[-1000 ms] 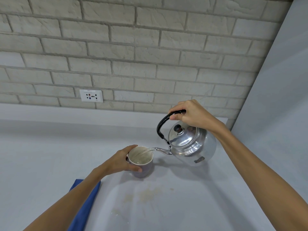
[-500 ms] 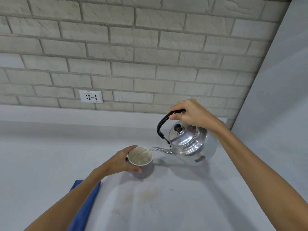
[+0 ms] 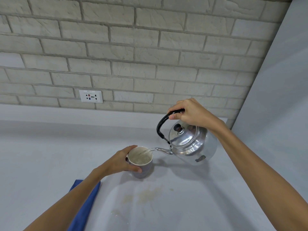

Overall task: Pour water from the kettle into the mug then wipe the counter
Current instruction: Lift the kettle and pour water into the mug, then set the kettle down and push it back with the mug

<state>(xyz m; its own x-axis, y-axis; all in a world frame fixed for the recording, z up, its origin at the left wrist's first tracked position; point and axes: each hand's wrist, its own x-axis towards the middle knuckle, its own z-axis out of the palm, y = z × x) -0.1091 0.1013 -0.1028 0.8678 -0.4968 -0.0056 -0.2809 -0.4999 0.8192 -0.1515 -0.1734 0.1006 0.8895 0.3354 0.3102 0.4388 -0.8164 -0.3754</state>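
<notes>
One steel kettle (image 3: pixel 191 144) is held tilted by its handle in the closed right hand (image 3: pixel 191 112), pouring water into one mug (image 3: pixel 141 162) gripped by the left hand (image 3: pixel 120 160) mid-tabletop (image 3: pixel 41 155); one blue cloth (image 3: pixel 83 205) lies at the near edge.

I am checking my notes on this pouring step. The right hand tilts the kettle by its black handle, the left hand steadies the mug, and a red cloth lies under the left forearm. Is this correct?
One detail is wrong: the cloth is blue, not red, as the head view shows. The rest holds: the right hand tilts the kettle by its black handle, and the left hand steadies the mug.
</notes>
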